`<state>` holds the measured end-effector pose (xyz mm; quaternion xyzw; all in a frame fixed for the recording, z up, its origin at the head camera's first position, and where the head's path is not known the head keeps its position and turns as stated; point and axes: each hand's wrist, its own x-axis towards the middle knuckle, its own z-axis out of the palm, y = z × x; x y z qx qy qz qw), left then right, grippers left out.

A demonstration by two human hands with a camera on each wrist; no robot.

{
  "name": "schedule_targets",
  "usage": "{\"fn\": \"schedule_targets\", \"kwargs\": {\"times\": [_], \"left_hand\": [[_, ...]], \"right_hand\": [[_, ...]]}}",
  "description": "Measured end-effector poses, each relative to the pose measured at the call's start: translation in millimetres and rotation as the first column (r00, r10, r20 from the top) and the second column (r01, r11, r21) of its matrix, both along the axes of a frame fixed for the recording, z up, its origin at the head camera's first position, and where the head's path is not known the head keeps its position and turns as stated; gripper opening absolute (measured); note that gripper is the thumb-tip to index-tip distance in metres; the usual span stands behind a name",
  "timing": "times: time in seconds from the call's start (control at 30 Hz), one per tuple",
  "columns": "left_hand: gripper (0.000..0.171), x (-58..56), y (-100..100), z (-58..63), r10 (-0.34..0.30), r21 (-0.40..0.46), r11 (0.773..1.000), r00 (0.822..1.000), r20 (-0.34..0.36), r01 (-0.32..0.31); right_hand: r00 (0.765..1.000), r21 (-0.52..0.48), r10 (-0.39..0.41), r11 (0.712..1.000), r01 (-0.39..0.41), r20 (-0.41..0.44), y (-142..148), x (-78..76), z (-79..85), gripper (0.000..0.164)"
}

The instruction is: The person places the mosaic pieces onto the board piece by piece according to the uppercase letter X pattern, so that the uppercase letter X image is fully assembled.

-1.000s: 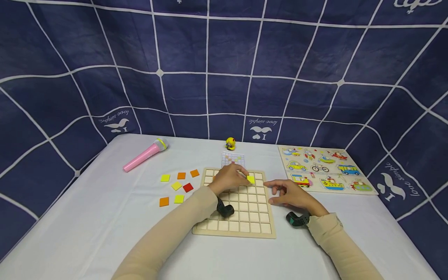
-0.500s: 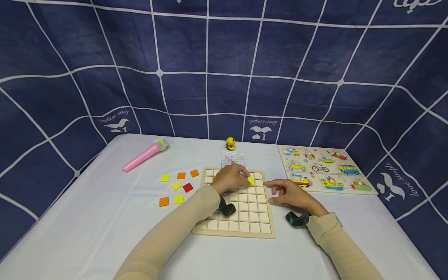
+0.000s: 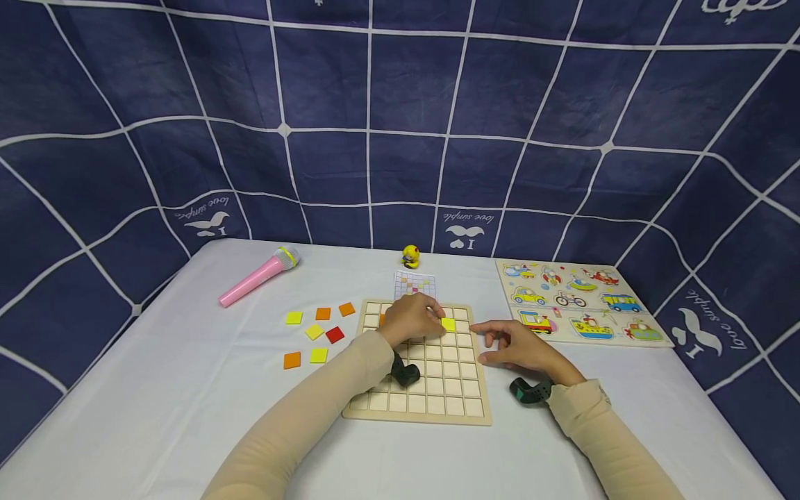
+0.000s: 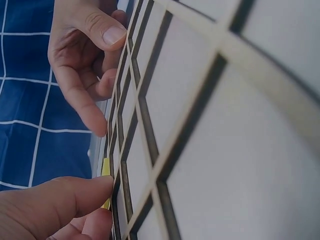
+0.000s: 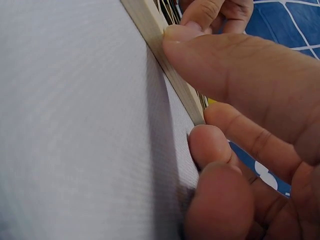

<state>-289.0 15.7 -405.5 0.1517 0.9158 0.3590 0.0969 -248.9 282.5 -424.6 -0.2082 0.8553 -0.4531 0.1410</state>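
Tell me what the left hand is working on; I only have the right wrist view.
Observer: The left hand has its thumb and fingertips at a yellow tile on the far part of the grid board.
Operator: What lies just left of the board?
Observer: Seven loose tiles: three yellow, three orange and one red.
Operator: And just beyond its far edge?
Observer: A card printed with a coloured grid.

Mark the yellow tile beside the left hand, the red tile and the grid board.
Yellow tile (image 3: 448,325), head view: top face.
Red tile (image 3: 335,335), head view: top face.
Grid board (image 3: 453,387), head view: bare square.
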Motion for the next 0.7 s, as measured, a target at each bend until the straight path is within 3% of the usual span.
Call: {"fn": "schedule_targets", "kwargs": {"times": [0.23,0.37,0.53,0.7], "left_hand": [[0.027,3.0,-4.9,1.2,-0.001,0.002,1.0,1.0,0.011,0.001],[0.027,7.5,-10.1,5.9,-0.033,-0.005,0.999,0.999,-0.008,0.033],[0.029,12.5,-20.5,12.6,-0.167,0.044,0.985,0.985,-0.033,0.169],[0.038,16.8,-35.1,16.3,-0.331,0.139,0.934,0.944,-0.003,0.328]], "right_hand": [[1.0,0.003,0.001,1.0,-0.001,0.001,-0.8,0.3,0.4,0.059],[1.0,0.005,-0.002,1.0,0.002,0.004,-1.5,0.7,0.9,0.06],[1.0,-0.002,-0.019,1.0,0.019,0.014,-2.0,1.4,2.0,0.061],[0.999,-0.008,-0.033,0.999,0.034,0.033,-2.4,2.3,3.0,0.062]]}}
